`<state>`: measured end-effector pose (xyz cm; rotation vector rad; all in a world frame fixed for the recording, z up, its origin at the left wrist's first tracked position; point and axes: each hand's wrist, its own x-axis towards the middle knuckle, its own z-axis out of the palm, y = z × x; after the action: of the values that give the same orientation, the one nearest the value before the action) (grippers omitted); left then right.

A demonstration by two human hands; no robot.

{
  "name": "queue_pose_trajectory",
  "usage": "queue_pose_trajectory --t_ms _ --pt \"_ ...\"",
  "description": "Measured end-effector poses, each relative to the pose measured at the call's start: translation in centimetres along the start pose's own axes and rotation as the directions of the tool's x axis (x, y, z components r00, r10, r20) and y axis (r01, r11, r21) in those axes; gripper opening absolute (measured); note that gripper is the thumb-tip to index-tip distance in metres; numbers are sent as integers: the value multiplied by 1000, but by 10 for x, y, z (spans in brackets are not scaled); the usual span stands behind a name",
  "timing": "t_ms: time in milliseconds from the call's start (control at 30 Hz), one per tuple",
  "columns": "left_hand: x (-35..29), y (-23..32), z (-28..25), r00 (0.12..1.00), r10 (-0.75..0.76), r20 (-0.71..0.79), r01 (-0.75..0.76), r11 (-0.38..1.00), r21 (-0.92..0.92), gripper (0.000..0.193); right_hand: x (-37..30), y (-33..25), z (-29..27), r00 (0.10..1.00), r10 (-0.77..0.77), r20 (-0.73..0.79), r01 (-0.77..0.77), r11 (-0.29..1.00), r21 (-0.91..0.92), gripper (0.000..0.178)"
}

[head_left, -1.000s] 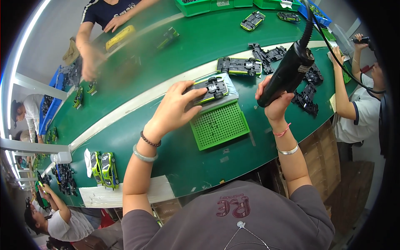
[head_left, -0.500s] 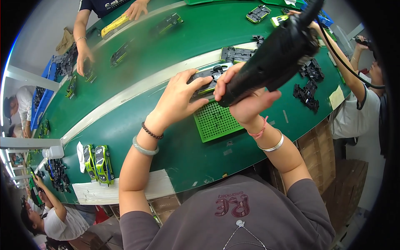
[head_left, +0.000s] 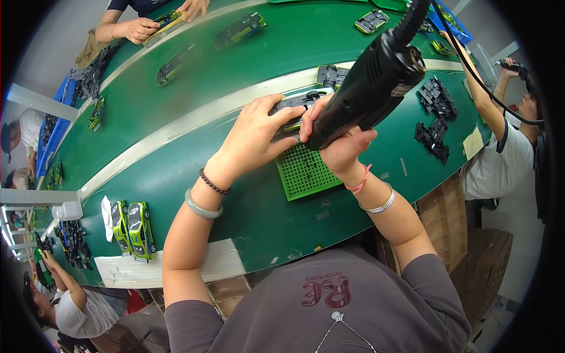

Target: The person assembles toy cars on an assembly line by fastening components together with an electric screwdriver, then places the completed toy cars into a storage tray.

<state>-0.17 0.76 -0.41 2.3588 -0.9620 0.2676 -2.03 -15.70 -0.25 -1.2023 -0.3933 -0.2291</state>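
Note:
An overturned toy car (head_left: pixel 299 105) with a black underside sits above a green perforated tray (head_left: pixel 309 176). My left hand (head_left: pixel 254 126) grips the car's left end, thumb on the near side and fingers over the top. Wrapped in my right hand (head_left: pixel 340 144) is a black electric screwdriver (head_left: pixel 366 88), held at a slant with its lower end toward the car and its cable running up. The screwdriver and my fingers hide its tip and the car's right part. Just beyond lies another overturned toy car (head_left: pixel 331 76).
Black chassis parts (head_left: pixel 434 138) lie at right, near a yellowish paper (head_left: pixel 472 145). Two green toy cars (head_left: pixel 141 231) stand at left beside a white box (head_left: pixel 67 210). Across the green conveyor belt (head_left: pixel 206 109), carrying cars, a co-worker's hand (head_left: pixel 141 29) holds a car. Another co-worker's arm (head_left: pixel 485 94) reaches in at right.
My right hand and the screwdriver have shifted slightly left, closer to my left hand. The co-worker opposite has lifted a hand from the belt to the yellow strip, now holding a car.

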Motion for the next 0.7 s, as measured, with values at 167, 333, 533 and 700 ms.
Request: queue_pose_trajectory --t_ms 167,333,533,700 --pt "3 2 -2 1000 7 -2 -7 1000 0 49 1 -1 -3 994 67 81 -59 994 -91 95" --pt "0 0 1 1000 11 -4 -11 1000 -1 49 7 -17 5 997 11 -75 -8 999 45 99" --pt "2 4 -3 999 -17 35 17 1000 -2 52 48 -54 -19 980 -177 -86 184 979 83 103" --pt "0 5 -2 999 -23 35 22 1000 12 52 62 -38 -32 977 -167 -133 169 986 5 99"
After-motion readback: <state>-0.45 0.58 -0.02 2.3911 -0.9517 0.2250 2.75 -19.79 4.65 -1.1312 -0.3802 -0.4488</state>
